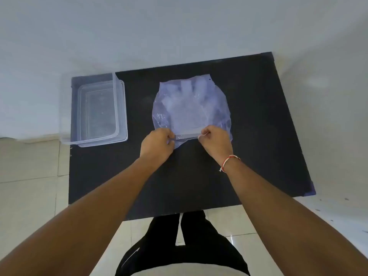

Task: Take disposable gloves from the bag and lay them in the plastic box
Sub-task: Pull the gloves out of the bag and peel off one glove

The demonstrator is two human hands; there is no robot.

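A translucent purple plastic bag (217, 108) lies in the middle of the black table (258, 136), with pale folded disposable gloves (189, 114) showing through it. My left hand (157, 146) and my right hand (216, 141) each pinch one end of the near edge of the glove stack at the bag's opening, fingers closed on the plastic. Whether I hold the gloves alone or the bag's edge too is unclear. The clear plastic box (121, 108) stands open at the table's left edge, nothing visible inside.
The box overhangs the table's left edge slightly. White wall runs behind the table, pale floor tiles lie left and right of it. My legs in dark trousers (189, 240) stand at the near edge. A red-and-white thread band (229, 162) circles my right wrist.
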